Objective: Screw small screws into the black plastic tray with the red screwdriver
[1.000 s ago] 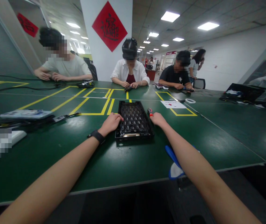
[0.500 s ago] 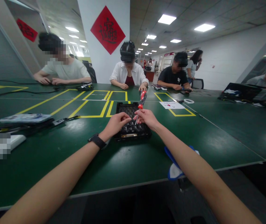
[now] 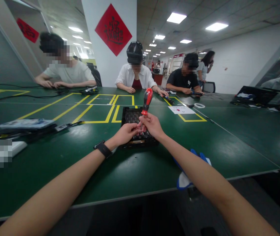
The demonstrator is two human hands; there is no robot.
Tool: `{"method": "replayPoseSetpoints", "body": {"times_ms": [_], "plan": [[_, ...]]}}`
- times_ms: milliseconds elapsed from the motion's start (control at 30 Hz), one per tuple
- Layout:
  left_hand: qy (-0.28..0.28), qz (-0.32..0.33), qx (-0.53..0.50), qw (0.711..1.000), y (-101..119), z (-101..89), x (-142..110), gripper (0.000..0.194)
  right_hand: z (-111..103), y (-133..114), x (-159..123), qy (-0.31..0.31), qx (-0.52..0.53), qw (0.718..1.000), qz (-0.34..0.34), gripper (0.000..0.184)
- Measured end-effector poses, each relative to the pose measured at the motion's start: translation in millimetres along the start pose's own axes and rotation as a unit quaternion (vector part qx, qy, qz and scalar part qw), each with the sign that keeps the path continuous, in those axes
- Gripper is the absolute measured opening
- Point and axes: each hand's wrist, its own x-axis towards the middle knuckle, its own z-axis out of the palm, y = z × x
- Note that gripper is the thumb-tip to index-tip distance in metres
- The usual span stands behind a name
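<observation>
My right hand [image 3: 152,125] pinches the thin metal shaft of a screwdriver [image 3: 147,101], whose red and black handle stands almost upright above the fingers. Close against it, my left hand [image 3: 126,133] has its thumb and fingers pressed together near the screwdriver's tip; whatever they hold is too small and too covered to make out. Both hands are over a black plastic case [image 3: 127,113] with rows of small compartments. The case lies on the green table [image 3: 100,173], its middle hidden by my fingers.
A blue and white glove [image 3: 185,180] lies by the front edge, under my right forearm. A paper sheet [image 3: 181,110] and a tape roll [image 3: 199,105] are beyond to the right. Cables and a flat box [image 3: 27,123] are at left. Several people sit across the table.
My hands have come together, and the screwdriver has tilted more upright and shifted slightly left. Across the table, a co-worker's hand has moved right, to a dark tool on the tabletop.
</observation>
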Motion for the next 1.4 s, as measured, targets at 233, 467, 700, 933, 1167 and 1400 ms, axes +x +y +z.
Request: {"method": "replayPoseSetpoints", "body": {"times_ms": [233, 467, 700, 933, 1167, 1400], "plan": [[0.015, -0.026, -0.048, 0.998, 0.4, 2.3, 0.1, 0.026, -1.8, 2.2, 0.2, -0.021, 0.01, 1.0, -0.017, 0.033], [0.017, -0.05, -0.034, 0.998, -4.5, 2.6, 0.1, 0.03, -1.5, 3.7, 0.3, -0.028, 0.013, 0.999, -0.039, 0.028], [-0.009, -0.024, -0.094, 0.995, 1.0, 1.3, -1.8, 0.024, -7.0, 1.3, 1.5, -0.06, 0.066, 0.996, 0.016, 0.033], [0.015, -0.032, -0.076, 0.996, 5.7, 1.0, -1.0, 0.026, -11.0, 4.5, 2.9, -0.061, 0.08, 0.995, 0.002, 0.032], [0.052, -0.059, 0.014, 0.997, 3.8, 1.5, -2.0, 0.033, -10.4, 5.6, 2.5, -0.057, 0.057, 0.997, -0.013, 0.032], [0.006, -0.027, -0.027, 0.999, 5.9, -0.8, -1.9, 0.028, -10.6, 0.0, 3.0, -0.052, 0.043, 0.998, 0.016, 0.031]]}}
